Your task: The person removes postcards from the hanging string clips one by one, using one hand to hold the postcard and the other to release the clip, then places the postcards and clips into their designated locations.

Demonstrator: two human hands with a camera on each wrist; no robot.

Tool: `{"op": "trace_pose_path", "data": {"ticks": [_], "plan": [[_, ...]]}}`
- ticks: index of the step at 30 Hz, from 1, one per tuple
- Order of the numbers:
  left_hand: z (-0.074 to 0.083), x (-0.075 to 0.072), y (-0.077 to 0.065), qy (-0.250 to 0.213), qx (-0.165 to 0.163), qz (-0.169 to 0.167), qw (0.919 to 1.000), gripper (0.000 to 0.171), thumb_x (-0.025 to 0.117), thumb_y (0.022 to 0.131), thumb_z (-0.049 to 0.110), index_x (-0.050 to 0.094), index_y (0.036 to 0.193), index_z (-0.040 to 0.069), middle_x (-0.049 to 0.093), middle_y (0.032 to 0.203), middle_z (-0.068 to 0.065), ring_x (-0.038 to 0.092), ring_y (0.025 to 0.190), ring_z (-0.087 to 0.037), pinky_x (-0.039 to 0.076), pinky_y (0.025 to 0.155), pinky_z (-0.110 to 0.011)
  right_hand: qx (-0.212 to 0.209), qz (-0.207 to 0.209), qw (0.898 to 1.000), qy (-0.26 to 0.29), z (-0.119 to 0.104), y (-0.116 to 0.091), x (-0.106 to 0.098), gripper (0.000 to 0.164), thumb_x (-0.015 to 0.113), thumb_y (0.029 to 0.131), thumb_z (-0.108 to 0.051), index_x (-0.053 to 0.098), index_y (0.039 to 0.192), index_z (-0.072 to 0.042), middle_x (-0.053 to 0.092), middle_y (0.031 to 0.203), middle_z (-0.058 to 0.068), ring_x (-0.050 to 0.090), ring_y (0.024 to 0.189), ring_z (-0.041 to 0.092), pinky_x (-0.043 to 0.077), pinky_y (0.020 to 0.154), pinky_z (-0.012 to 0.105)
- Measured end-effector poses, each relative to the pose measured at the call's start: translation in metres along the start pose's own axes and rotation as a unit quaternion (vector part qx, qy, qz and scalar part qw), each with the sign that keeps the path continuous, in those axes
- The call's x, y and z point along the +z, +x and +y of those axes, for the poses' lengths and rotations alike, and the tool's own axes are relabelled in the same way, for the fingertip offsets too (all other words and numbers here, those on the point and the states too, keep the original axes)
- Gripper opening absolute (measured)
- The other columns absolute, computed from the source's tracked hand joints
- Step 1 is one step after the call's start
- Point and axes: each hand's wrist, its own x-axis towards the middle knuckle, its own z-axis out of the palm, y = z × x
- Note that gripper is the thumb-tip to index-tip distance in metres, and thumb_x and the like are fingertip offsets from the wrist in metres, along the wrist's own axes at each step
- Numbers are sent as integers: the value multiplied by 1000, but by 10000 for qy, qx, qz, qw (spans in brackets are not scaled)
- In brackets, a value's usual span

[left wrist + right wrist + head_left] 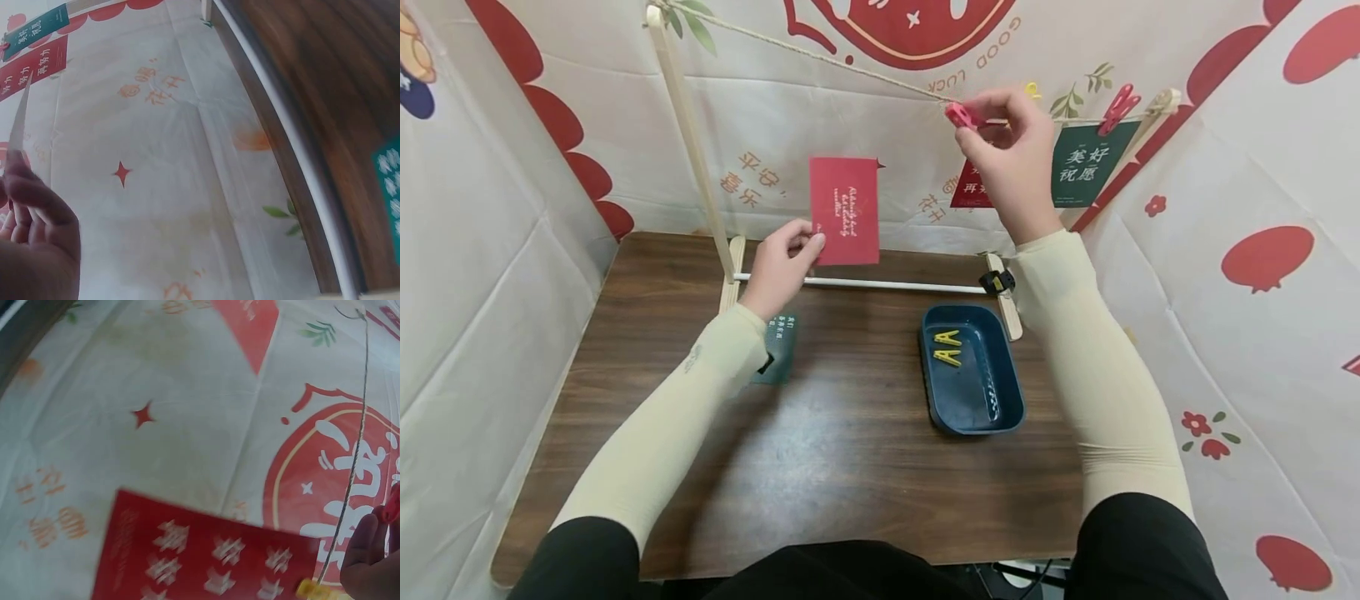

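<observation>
Blk sleeves (1150, 550) — L grip (778, 268) pinching card (859, 187), R grip (1021, 162) clip (958, 115); tray (973, 404) below, hung card (970, 192) part-blocked.

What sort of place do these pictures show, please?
Probably a small indoor work booth: printed sheets line three sides of a wood-grain table, where a rope strung on a wooden frame holds clipped cards.

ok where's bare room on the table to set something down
Widest: the table's middle, between the green card and blue tray, down to the front edge. The tray's near end looks bare too. Crowded: its far left, with two yellow clips.
</observation>
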Motion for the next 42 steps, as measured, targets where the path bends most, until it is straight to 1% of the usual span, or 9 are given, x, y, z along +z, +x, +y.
{"op": "trace_pose_path", "data": {"ticks": [5,12,17,21,26,30,33,38,42], "plan": [[-6,-24,-31,-147,-357,-135,9992,23,57,105,30,61,108,7,65,84,-25,58,58,-26,50,53,-27,-13,-348,9983,-462,13,-29,-21,20,75,90,-11,71,107,-2,70,106,9,60,88,22,48,76,27],[-2,-53,-72,175,-647,-86,9977,20,57,105,18,61,109,-2,62,81,-31,57,55,-26,48,50,-25,438,-859,9920,-810,38,-65,-48,25,76,89,-8,68,110,2,65,107,11,57,101,22,49,86,27],[-12,-61,-85,502,-800,-98,9955,18,59,104,18,62,109,1,63,76,-26,57,54,-22,47,52,-25,693,-1100,9845,-1177,55,-76,-58,27,77,90,-13,66,112,0,65,110,9,57,104,27,49,89,26],[-37,-61,-90,611,-937,-132,9936,21,60,104,22,62,111,3,63,75,-20,56,54,-21,48,54,-26,773,-1427,9747,-1535,79,-82,-66,26,77,91,-18,68,113,-9,66,111,4,58,103,25,49,86,23],[-67,-62,-99,779,-1093,-205,9907,28,61,103,32,63,114,7,64,75,-15,57,55,-19,48,54,-26,802,-2042,9541,-2039,104,-94,-71,22,78,91,-25,67,110,-19,67,110,-4,61,99,18,53,86,30],[-80,-64,-107,1074,-1156,-353,9868,30,59,104,36,62,113,7,66,76,-13,59,55,-19,48,55,-27,565,-2540,9355,-2390,126,-108,-68,22,78,90,-15,64,107,-18,68,104,-2,64,93,17,56,85,41],[-88,-65,-111,1261,-1328,-534,9816,28,58,105,33,62,113,7,65,76,-12,60,57,-20,49,58,-29,221,-3012,9141,-2707,145,-119,-63,22,78,89,-7,62,101,-14,66,101,1,63,91,18,58,83,43],[-103,-64,-117,1498,-1834,-862,9677,24,54,107,29,60,113,6,65,76,-10,60,59,-19,51,57,-30,-351,-3837,8674,-3149,180,-141,-55,18,74,89,1,67,92,-15,66,96,0,61,86,17,57,77,39],[-115,-62,-120,1595,-2158,-942,9587,23,53,108,27,60,110,5,66,75,-10,60,58,-18,51,55,-31,-352,-4385,8351,-3303,205,-160,-54,16,75,89,1,74,92,-14,67,95,0,63,84,14,57,74,36]]}}
